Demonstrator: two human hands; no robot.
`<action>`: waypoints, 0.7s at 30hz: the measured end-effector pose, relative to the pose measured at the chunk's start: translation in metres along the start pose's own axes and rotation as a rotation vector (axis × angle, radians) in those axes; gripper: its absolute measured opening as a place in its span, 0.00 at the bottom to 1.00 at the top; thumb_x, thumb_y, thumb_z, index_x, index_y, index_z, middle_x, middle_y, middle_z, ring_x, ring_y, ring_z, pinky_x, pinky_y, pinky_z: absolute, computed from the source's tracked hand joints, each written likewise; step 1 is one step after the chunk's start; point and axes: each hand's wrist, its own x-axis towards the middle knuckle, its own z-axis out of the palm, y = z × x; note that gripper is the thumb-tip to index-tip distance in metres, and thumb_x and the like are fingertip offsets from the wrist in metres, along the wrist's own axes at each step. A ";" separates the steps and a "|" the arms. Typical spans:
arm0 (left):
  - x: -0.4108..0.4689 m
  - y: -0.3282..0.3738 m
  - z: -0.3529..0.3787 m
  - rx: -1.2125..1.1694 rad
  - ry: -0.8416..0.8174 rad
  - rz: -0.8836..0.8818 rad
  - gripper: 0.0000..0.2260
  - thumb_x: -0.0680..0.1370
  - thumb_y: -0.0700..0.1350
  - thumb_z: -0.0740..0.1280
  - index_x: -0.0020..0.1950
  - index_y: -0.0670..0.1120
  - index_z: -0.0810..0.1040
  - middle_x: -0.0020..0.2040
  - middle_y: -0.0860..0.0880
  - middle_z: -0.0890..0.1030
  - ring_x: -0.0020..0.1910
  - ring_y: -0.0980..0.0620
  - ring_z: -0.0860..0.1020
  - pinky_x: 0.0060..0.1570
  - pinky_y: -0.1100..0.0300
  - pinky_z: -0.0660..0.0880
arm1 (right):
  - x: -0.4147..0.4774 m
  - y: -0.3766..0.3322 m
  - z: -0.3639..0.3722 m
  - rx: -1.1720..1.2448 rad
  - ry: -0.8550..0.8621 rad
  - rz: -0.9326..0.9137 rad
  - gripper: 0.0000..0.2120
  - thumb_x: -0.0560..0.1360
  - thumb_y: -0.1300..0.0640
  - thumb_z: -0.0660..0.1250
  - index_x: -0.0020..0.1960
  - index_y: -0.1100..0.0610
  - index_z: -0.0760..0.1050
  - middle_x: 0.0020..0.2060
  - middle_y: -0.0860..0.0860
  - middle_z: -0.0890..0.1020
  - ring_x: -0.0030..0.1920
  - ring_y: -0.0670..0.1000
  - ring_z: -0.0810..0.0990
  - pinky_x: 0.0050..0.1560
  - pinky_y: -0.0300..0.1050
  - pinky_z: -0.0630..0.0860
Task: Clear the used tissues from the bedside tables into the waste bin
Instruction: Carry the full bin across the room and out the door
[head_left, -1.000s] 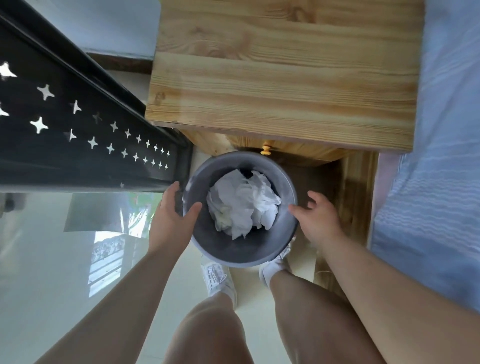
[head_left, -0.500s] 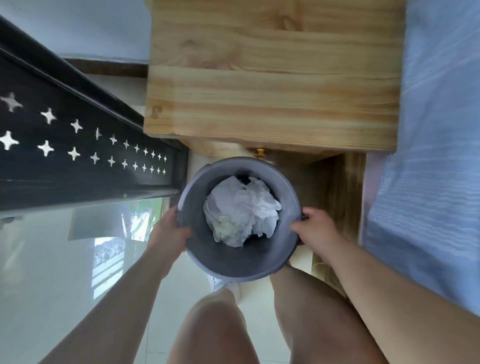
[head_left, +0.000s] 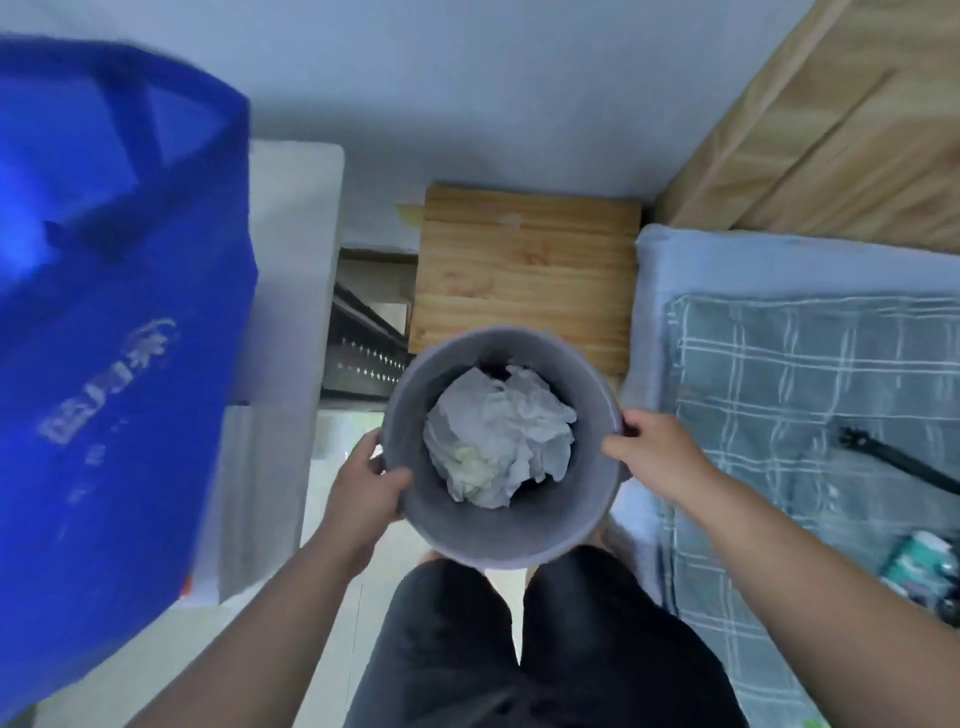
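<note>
A round grey waste bin (head_left: 498, 530) is held up in front of me, well above the floor. Crumpled white tissues (head_left: 501, 441) fill its bottom. My left hand (head_left: 366, 491) grips the bin's left rim, thumb inside. On the right rim my right hand (head_left: 657, 454) holds it with the thumb over the edge. Beyond the bin stands a wooden bedside table (head_left: 524, 280) with a bare top.
A large blue bag (head_left: 104, 322) hangs close on the left beside a white surface (head_left: 291, 270). The bed with a checked grey blanket (head_left: 810, 415) lies on the right, a black strap (head_left: 904, 460) and a small packet (head_left: 919, 561) on it. A wooden headboard (head_left: 831, 130) rises behind.
Both hands closed on the bin and lifted it from the floor. The view has risen far above the bedside table, and the blue bag and bed now show.
</note>
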 end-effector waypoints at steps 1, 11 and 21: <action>-0.014 0.018 -0.003 -0.013 -0.015 0.018 0.26 0.70 0.36 0.66 0.53 0.67 0.83 0.48 0.50 0.90 0.41 0.49 0.88 0.40 0.48 0.88 | -0.011 -0.012 -0.014 0.018 -0.002 -0.016 0.06 0.68 0.59 0.71 0.43 0.60 0.83 0.31 0.50 0.84 0.31 0.50 0.83 0.32 0.42 0.79; -0.098 0.107 -0.032 0.008 -0.211 0.265 0.28 0.73 0.30 0.67 0.54 0.63 0.86 0.51 0.50 0.89 0.44 0.50 0.88 0.39 0.50 0.87 | -0.134 -0.064 -0.059 0.333 0.188 -0.141 0.09 0.72 0.57 0.71 0.49 0.46 0.83 0.36 0.45 0.88 0.32 0.44 0.86 0.30 0.40 0.81; -0.161 0.119 -0.067 0.292 -0.550 0.421 0.26 0.67 0.37 0.70 0.59 0.61 0.86 0.53 0.47 0.89 0.48 0.42 0.89 0.43 0.48 0.87 | -0.316 -0.003 0.059 0.812 0.562 0.024 0.22 0.64 0.57 0.68 0.53 0.36 0.81 0.45 0.47 0.89 0.45 0.54 0.88 0.43 0.56 0.84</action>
